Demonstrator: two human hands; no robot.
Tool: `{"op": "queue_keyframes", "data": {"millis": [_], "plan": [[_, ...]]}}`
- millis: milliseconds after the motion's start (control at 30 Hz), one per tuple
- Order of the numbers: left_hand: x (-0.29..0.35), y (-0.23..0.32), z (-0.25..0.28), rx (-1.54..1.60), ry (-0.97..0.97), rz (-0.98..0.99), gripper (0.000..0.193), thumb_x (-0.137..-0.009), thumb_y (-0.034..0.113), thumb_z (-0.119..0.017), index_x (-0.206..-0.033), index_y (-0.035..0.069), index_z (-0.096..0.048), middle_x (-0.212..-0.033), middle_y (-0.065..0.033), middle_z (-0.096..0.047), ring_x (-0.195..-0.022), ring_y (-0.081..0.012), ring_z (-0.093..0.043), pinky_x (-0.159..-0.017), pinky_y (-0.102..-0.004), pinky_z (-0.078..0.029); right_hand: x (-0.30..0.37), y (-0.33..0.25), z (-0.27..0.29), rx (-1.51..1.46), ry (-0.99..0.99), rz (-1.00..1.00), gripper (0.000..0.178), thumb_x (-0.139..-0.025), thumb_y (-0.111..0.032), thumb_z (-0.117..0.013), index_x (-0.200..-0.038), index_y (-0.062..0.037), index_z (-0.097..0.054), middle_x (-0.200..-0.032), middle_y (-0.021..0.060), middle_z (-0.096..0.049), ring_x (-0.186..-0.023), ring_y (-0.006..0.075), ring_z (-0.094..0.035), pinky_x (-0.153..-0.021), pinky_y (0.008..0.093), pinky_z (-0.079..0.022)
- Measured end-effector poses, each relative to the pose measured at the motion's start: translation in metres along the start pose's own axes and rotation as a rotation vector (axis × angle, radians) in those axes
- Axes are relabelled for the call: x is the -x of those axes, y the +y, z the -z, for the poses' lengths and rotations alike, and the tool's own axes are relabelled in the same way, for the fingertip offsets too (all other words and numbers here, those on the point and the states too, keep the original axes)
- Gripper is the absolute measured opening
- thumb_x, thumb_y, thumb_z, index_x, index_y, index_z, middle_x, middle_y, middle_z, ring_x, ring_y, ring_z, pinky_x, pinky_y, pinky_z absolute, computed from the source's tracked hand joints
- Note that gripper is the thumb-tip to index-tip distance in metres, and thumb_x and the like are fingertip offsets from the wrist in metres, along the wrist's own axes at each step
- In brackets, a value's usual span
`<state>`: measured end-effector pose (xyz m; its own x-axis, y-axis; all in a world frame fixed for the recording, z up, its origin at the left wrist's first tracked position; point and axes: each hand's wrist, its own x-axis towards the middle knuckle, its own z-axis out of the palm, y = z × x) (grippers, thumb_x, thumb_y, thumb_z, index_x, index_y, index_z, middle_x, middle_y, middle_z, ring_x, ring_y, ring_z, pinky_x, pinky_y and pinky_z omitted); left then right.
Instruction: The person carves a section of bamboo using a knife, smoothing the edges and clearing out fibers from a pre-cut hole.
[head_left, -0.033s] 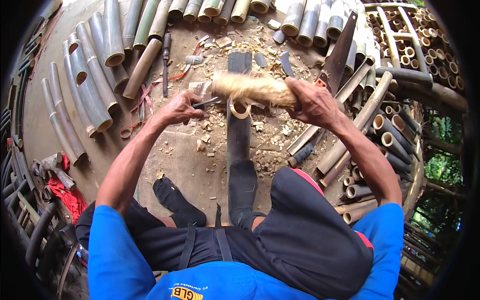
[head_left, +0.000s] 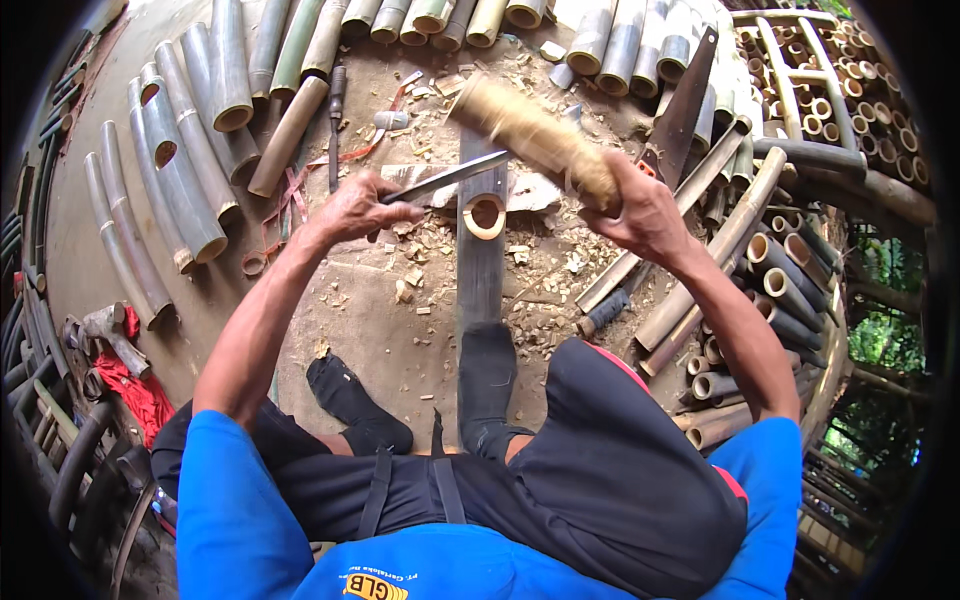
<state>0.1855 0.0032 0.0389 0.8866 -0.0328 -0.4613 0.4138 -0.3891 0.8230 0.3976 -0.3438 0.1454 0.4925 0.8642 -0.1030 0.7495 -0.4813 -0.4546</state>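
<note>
My left hand point(head_left: 365, 207) grips a chisel point(head_left: 450, 178), its metal blade slanting right and away above a dark bamboo tube point(head_left: 481, 275). In my right hand point(head_left: 640, 210) is the narrower end of a pale wooden mallet point(head_left: 530, 135), slightly smeared by motion. The mallet's thick end lies toward the far left, over the tube's far part. A round hole point(head_left: 485, 216) with a pale cut rim opens in the tube's upper side. My foot in a black sock point(head_left: 487, 375) rests on the tube's near end.
Wood chips point(head_left: 545, 262) litter the ground around the tube. Cut bamboo lengths point(head_left: 190, 215) lie at the left, with more stacked at the right point(head_left: 790, 285). A handsaw point(head_left: 685, 100) stands at the far right. A slim tool with a dark handle point(head_left: 336, 95) lies beyond my left hand.
The mallet has swung from nearly level to a slant, its thick end now farther away. The chisel has turned and shifted right, showing more blade. The tube's hole is now in full view.
</note>
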Motion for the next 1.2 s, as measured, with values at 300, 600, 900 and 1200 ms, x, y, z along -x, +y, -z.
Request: {"op": "queue_keyframes", "data": {"millis": [300, 600, 900, 1200], "plan": [[0.010, -0.008, 0.029, -0.671, 0.146, -0.123, 0.056, -0.096, 0.059, -0.069, -0.091, 0.005, -0.080, -0.061, -0.0194, -0.061, -0.058, -0.0343, -0.063, -0.058, -0.0472, -0.046, 0.004, -0.062, -0.019, -0.466, 0.058, -0.247, 0.077, -0.086, -0.026, -0.085, -0.147, -0.0004, -0.045, -0.130, 0.0216, -0.064, -0.120, 0.0292, -0.064, -0.105, 0.0420, -0.050], [0.003, -0.016, 0.029, -0.674, 0.148, -0.132, 0.057, -0.096, 0.058, -0.070, -0.085, 0.002, -0.078, -0.059, -0.0184, -0.060, -0.058, -0.0327, -0.066, -0.059, -0.0465, -0.048, -0.015, -0.077, -0.025, -0.290, -0.234, -0.250, 0.064, -0.085, -0.035, -0.078, -0.133, 0.0008, -0.054, -0.109, 0.0283, -0.072, -0.101, 0.0422, -0.071, -0.095, 0.0479, -0.053], [0.010, -0.025, 0.020, -0.771, 0.113, -0.090, 0.055, -0.094, 0.062, -0.070, -0.082, 0.009, -0.076, -0.064, -0.0121, -0.065, -0.058, -0.0284, -0.066, -0.057, -0.0438, -0.055, -0.036, -0.069, -0.016, -0.222, -0.505, -0.186, 0.073, -0.085, -0.032, -0.080, -0.144, -0.0007, -0.051, -0.120, 0.0249, -0.069, -0.109, 0.0354, -0.068, -0.097, 0.0435, -0.051], [0.145, -0.136, -0.033, -0.776, 0.665, -0.038, 0.052, -0.076, 0.034, -0.086, -0.115, 0.011, -0.060, -0.107, -0.0106, -0.059, -0.108, -0.0294, -0.061, -0.092, -0.0439, -0.045, 0.046, -0.064, -0.075, -0.845, 0.081, -0.423, 0.066, -0.088, -0.019, -0.080, -0.144, 0.0023, -0.053, -0.124, 0.0137, -0.068, -0.109, 0.0204, -0.065, -0.096, 0.0345, -0.052]]}}
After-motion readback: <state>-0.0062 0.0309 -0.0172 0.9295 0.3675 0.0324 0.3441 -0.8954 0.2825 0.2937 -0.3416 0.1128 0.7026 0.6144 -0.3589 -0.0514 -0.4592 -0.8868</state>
